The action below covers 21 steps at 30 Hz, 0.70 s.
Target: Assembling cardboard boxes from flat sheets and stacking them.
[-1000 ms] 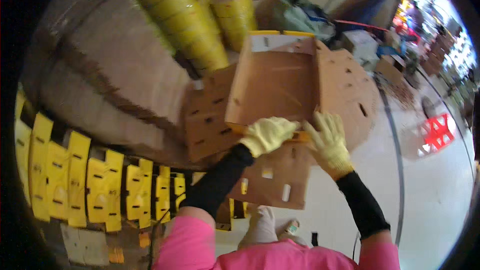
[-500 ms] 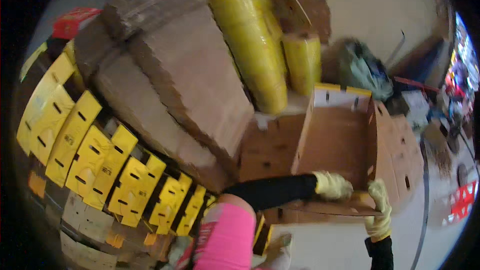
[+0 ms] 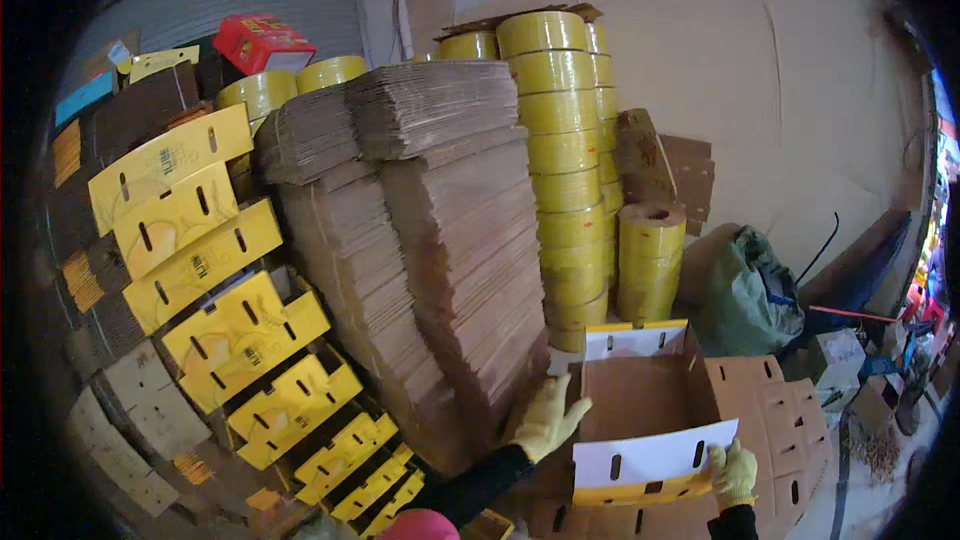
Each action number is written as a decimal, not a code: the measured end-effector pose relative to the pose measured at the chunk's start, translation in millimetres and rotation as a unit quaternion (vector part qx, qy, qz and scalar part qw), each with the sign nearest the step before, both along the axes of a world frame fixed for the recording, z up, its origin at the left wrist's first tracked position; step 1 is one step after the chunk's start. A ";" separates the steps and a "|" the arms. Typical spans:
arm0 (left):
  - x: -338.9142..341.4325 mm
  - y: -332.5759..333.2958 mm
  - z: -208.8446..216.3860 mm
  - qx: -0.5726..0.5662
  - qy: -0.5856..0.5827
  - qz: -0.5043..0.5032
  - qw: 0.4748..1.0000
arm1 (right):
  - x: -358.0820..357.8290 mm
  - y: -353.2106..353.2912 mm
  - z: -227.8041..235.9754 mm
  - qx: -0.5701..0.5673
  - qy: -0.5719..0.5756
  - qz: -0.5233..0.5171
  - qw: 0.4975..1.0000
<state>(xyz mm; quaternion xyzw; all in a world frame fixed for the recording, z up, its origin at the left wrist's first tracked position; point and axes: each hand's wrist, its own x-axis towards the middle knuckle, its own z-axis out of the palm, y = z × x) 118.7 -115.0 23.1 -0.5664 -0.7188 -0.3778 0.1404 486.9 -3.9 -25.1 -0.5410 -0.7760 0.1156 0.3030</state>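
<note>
An open cardboard box (image 3: pixel 656 461), brown inside with white end panels and yellow edges, lies in front of me. Its near end panel leans outward, white face up, with slots in it. My right hand (image 3: pixel 734 472), in a pale yellow knit glove, is closed on the right end of that panel. Just off the box's left side is my left hand (image 3: pixel 550 420), gloved the same way, fingers spread and holding nothing. Beneath the box and to its right lie flat brown cardboard blanks (image 3: pixel 775 410) with slots.
Tall stacks of flat cardboard (image 3: pixel 450 210) rise beyond my left hand. Folded yellow boxes (image 3: pixel 245 335) are piled at the left. Behind stand wrapped yellow rolls (image 3: pixel 565 155), with a green sack (image 3: pixel 748 290) farther right against the wall.
My left hand has let go of the box's near end and moved left, opening. The near end panel now shows its white face. My right hand remains at its right corner; the view has lifted.
</note>
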 end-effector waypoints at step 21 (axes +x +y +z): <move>81.1 56.8 -35.7 -0.198 0.265 -0.231 0.915 | -19.4 15.2 37.2 0.149 -0.285 0.104 0.941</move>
